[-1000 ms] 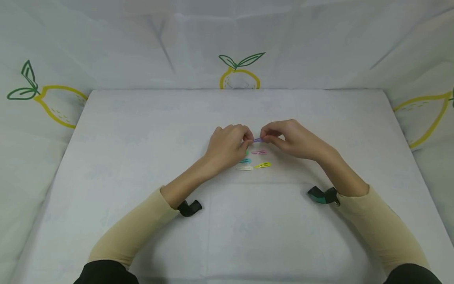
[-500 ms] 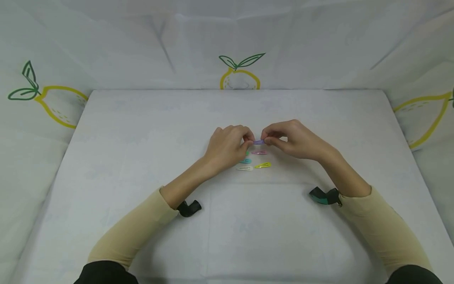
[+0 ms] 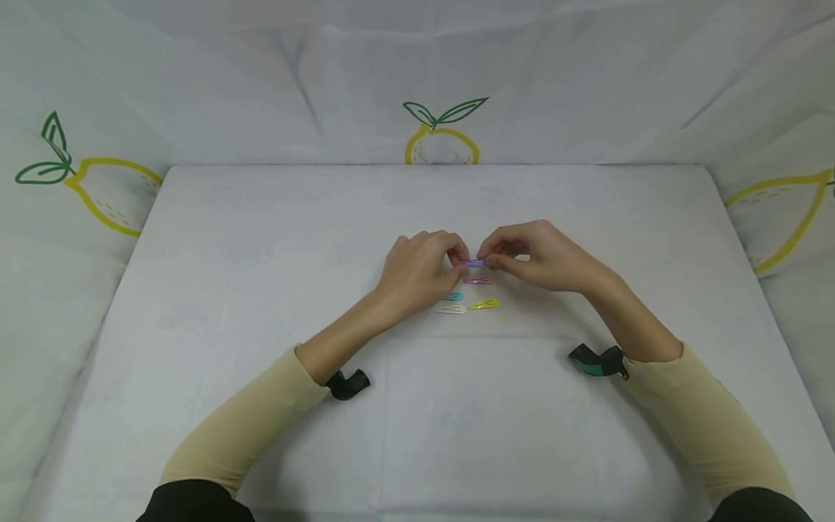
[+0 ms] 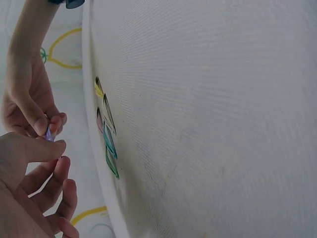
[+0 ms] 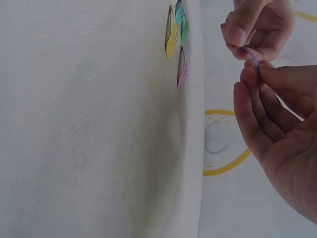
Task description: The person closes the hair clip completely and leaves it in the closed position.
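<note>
A purple snap hair clip (image 3: 474, 263) is held up between both hands above the table. My left hand (image 3: 420, 270) pinches one end between thumb and fingertips. The other end is pinched by my right hand (image 3: 541, 257); in the right wrist view the clip (image 5: 256, 63) looks thin and slightly bowed. Just below the hands lie a pink clip (image 3: 478, 280), a blue clip (image 3: 454, 296), a yellow clip (image 3: 483, 304) and a white clip (image 3: 451, 309). A green clip (image 4: 111, 162) shows in the left wrist view, mostly hidden behind my left hand in the head view.
A white cloth covers the table (image 3: 261, 239). White curtains with lemon drawings (image 3: 441, 145) surround it at the back and sides. Black straps (image 3: 349, 384) hang at the sleeve cuffs, close to the tabletop.
The purple clip has turned slightly and come a little nearer to me, showing more of its broad face. Both hands keep their pinch and have barely moved.
</note>
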`<move>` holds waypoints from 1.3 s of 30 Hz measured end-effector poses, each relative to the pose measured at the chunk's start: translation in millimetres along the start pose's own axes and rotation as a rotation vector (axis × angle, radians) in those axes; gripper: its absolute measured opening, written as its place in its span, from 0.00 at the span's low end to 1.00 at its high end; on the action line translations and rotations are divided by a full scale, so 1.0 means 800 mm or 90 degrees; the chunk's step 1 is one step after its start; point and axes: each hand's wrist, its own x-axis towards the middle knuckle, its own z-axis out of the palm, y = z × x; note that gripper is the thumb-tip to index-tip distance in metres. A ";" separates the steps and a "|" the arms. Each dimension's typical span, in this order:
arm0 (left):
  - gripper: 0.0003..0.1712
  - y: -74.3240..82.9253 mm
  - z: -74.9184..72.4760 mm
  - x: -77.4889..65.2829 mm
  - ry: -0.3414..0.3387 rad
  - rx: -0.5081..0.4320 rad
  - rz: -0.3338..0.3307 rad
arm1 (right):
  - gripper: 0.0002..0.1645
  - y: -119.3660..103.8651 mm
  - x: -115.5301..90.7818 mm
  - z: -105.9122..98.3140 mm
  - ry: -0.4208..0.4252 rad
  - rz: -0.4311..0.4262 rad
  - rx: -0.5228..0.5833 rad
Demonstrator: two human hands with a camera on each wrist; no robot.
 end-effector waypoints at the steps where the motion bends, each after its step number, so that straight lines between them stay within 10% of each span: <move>1: 0.06 0.000 0.000 0.000 -0.002 0.000 0.000 | 0.08 0.000 0.000 0.000 -0.002 0.001 0.002; 39: 0.04 0.002 0.009 -0.003 -0.046 0.007 0.013 | 0.08 0.007 -0.009 -0.003 -0.039 0.037 -0.053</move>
